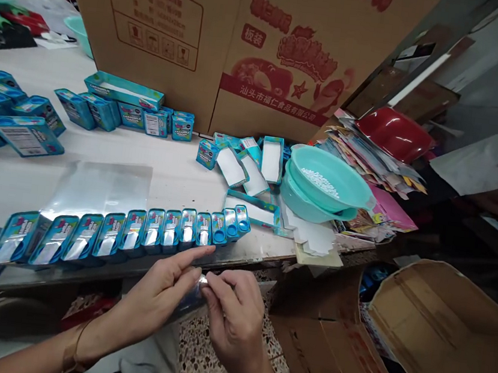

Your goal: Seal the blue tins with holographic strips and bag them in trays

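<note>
My right hand pinches a small shiny clear sticker between thumb and fingertips. Close beside it, my left hand has its index finger stretched toward the table edge. Its thumb presses at a glossy, bluish see-through sheet, mostly hidden below the hands. Just beyond, a row of small blue candy boxes lines the table's front edge. Shiny strips lie over most of their tops; the few at the right end show round blue spots. One larger clear sheet lies flat behind the row.
More candy boxes stand at the left and along a big carton. Opened blue display trays lie near stacked turquoise bowls holding small white pieces. A red bowl tops piled packets. An open carton stands lower right.
</note>
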Available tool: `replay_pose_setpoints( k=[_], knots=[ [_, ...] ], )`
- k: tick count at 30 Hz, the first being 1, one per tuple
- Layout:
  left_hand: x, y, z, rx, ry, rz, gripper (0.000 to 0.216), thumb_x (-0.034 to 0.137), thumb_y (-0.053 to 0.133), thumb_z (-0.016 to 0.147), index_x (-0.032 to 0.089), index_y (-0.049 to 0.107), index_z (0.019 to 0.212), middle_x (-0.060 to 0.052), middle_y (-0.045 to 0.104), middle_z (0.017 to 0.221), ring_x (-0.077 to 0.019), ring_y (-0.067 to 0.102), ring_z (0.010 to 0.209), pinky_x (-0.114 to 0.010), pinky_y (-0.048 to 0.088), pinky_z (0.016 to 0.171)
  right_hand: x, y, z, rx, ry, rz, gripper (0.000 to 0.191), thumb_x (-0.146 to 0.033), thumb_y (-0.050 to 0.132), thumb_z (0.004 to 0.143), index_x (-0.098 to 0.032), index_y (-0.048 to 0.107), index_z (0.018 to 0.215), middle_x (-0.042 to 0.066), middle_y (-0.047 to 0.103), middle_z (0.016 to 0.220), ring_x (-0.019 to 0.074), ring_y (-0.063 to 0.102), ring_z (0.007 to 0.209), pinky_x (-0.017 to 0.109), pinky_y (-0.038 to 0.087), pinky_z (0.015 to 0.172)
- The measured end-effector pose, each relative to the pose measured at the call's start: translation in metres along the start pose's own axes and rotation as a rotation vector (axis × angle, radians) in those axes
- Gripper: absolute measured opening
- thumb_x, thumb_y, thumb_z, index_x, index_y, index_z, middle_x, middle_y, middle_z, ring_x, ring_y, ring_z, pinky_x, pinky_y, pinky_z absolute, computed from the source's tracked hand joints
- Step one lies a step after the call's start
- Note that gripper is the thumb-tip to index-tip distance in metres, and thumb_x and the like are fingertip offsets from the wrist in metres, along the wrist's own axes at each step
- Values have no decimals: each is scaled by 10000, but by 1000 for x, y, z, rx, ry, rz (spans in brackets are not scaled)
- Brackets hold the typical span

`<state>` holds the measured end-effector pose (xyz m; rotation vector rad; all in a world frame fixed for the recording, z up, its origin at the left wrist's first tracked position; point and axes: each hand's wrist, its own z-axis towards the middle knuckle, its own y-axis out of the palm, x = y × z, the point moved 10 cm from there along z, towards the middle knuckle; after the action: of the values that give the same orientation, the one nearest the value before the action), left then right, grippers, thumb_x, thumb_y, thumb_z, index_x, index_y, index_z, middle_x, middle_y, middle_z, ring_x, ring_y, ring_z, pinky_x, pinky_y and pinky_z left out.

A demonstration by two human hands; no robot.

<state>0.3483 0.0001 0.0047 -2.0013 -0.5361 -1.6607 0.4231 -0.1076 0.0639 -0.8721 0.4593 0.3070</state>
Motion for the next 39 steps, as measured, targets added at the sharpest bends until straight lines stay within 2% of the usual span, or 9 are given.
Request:
replay_pose_setpoints(
  k=[10, 14, 18, 20, 22, 26, 30, 34, 39],
  knots=[
    [-1, 30, 12, 25, -67, -11, 475, 420, 532, 926, 238, 590, 1361, -80, 600, 1406, -276, 537, 1267, -480, 328, 1158, 25, -14, -20, 38, 66, 49, 276, -63, 564, 911, -241, 623, 1114, 89, 640, 1015, 236, 595, 941, 403, 496, 802],
    [-1, 40, 21, 11, -51, -77, 363, 397, 527, 922, 214, 652, 1210, -66, 684, 1177, -221, 608, 1041, -364, 473, 952, 30, -21, -20, 44, 73, 87, 188, -52, 536, 917, -216, 582, 997, 93, 624, 1027, 232, 590, 976, 397, 500, 841],
    [-37, 48, 36, 38, -117, -164, 227, 343, 503, 893, 170, 646, 923, 19, 574, 715, -111, 464, 587, -221, 364, 548, 21, -45, -15, -29, -54, 165, 204, -23, 502, 901, -216, 533, 960, 73, 629, 986, 215, 582, 934, 384, 483, 824],
    [-63, 56, 39, 7, -182, -164, 211, 298, 472, 864, 162, 623, 810, 51, 455, 587, -97, 354, 501, -220, 268, 492, 28, -55, -7, -151, -8, 245, 177, -57, 472, 929, -228, 514, 921, 34, 607, 871, 183, 568, 821, 337, 461, 716],
    [-83, 67, 37, -62, -208, -143, 226, 259, 453, 834, 151, 641, 772, 37, 469, 592, -107, 372, 522, -228, 285, 519, 41, -58, 5, -290, 78, 302, 146, -130, 465, 971, -238, 505, 881, 6, 577, 806, 159, 547, 746, 306, 425, 642],
    [-77, 86, 23, -251, -70, -136, 268, 270, 512, 829, 174, 733, 947, -49, 659, 965, -193, 570, 894, -299, 425, 834, 64, -42, 36, -505, 143, 363, 142, -243, 500, 996, -241, 526, 857, -20, 575, 785, 135, 552, 720, 282, 431, 648],
    [-45, 94, 14, -415, 88, -233, 620, 646, 672, 758, 218, 693, 1206, -101, 604, 1242, -292, 531, 1123, -409, 403, 997, 73, -8, 61, -624, 106, 398, 160, -279, 505, 991, -231, 553, 846, -19, 599, 803, 134, 560, 743, 272, 446, 672],
    [-27, 87, 26, -347, 122, -270, 843, 880, 557, 662, 202, 745, 1127, -109, 640, 1155, -288, 565, 1020, -411, 426, 946, 77, 16, 72, -653, 71, 361, 152, -262, 499, 991, -223, 552, 854, -24, 586, 791, 130, 541, 729, 265, 421, 664],
    [-50, 76, 42, -81, -63, -227, 618, 698, 468, 885, 169, 785, 860, -76, 687, 848, -219, 588, 846, -320, 446, 781, 85, 29, 78, -630, 47, 264, 138, -219, 491, 992, -222, 527, 859, -14, 593, 814, 140, 541, 746, 275, 403, 678]
  ],
)
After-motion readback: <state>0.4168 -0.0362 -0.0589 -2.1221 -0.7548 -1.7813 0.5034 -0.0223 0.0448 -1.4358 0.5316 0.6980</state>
